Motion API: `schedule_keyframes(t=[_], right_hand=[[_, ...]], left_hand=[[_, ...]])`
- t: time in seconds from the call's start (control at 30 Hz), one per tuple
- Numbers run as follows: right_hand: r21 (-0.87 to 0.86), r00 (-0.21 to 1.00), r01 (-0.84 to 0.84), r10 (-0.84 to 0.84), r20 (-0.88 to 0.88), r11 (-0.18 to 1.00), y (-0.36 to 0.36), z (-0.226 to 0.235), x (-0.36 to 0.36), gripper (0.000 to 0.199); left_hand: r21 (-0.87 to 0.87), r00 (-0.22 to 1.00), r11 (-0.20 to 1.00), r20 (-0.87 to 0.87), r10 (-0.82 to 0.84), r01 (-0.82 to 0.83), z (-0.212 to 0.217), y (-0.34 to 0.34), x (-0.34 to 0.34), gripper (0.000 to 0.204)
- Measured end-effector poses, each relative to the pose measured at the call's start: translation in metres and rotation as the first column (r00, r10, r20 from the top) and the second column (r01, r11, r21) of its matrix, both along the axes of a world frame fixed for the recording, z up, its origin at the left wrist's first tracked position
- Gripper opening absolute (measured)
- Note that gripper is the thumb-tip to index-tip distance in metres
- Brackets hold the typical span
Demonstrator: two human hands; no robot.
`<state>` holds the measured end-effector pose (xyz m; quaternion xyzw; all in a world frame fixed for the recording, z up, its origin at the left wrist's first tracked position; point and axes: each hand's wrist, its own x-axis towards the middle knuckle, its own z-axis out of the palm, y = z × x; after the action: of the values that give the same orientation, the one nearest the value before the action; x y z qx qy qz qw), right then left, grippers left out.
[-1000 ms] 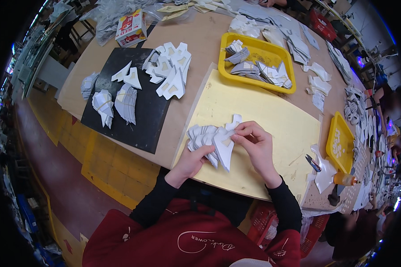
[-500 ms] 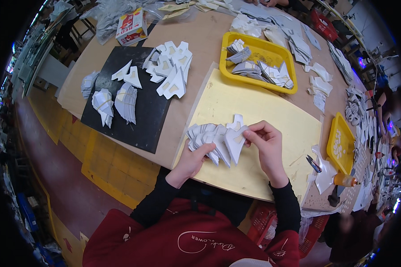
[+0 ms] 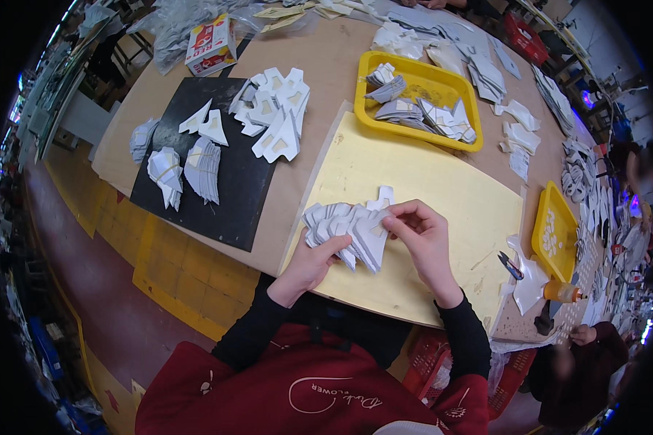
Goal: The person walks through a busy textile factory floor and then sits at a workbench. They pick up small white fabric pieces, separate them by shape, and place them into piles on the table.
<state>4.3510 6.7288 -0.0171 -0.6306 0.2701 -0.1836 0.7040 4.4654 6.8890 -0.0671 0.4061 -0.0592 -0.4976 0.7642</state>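
One fanned stack of white pieces (image 3: 348, 225) sits over, perhaps touching, the yellow board (image 3: 442, 185), the left hand (image 3: 308, 267) clamping its near side with fingers, the right hand (image 3: 424, 239) pinching its right edge, so a slackened left grip could let layers slip askew.

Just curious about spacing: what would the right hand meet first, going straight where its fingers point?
The fanned white pieces in the left hand; the right hand seems at their edge, though depth is unclear.
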Motion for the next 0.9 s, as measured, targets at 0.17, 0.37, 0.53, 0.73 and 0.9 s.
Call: schedule_keyframes(t=[0.17, 0.37, 0.53, 0.73, 0.9], right_hand=[[-0.079, 0.999, 0.046, -0.047, -0.015, 0.996, -0.008, 0.007, -0.004, 0.009], [-0.318, 0.966, 0.154, -0.21, -0.151, 0.935, -0.094, 0.016, -0.048, 0.012], [-0.661, 0.756, -0.038, -0.411, -0.51, 0.749, -0.11, 0.006, -0.059, 0.016], [-0.669, 0.98, -0.053, -0.091, -0.179, 0.741, -0.048, 0.016, -0.017, 0.014], [-0.379, 0.96, -0.221, 0.132, -0.248, 0.899, 0.0, -0.001, -0.006, 0.013]], left_hand=[[-0.007, 0.999, 0.999, -0.009, -0.053, 0.053, 0.005, -0.001, 0.001, 0.052], [-0.235, 0.954, 0.951, -0.17, -0.246, 0.203, 0.01, 0.002, 0.011, 0.056], [-0.068, 0.98, 0.989, -0.142, -0.142, 0.134, -0.004, 0.005, 0.008, 0.051], [-0.049, 0.986, 0.994, -0.126, -0.107, 0.101, -0.001, 0.005, 0.007, 0.05], [-0.039, 0.99, 0.993, -0.089, -0.113, 0.11, 0.0, 0.002, 0.005, 0.048]])
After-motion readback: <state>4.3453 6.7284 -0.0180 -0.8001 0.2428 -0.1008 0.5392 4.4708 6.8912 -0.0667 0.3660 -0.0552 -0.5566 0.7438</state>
